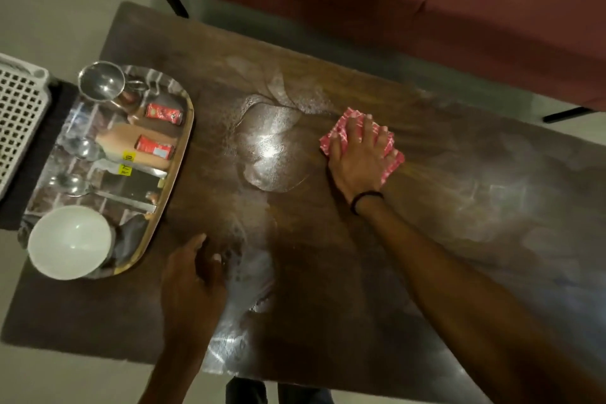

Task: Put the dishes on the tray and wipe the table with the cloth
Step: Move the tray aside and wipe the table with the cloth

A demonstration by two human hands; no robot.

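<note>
Spread fingers (pixel 369 131) of the right hand (pixel 359 157) are pressed flat on the folded red-and-white patterned cloth (pixel 341 133), which is pinned against the dark brown wooden table (pixel 459 207) near its middle, toward the far edge. The left hand (pixel 191 282) is rested on the near part of the table with its fingers loosely curled and nothing held. The dishes are already gathered on the oval mirrored tray (pixel 183 141) at the left end: a white ceramic bowl (pixel 69 241), a steel cup (pixel 100 82) and two steel spoons (pixel 78 149). The wiping step is judged to be in hand. Pale smears are seen left of the cloth and at the right end, so further passes under even pressure are called for there.
</note>
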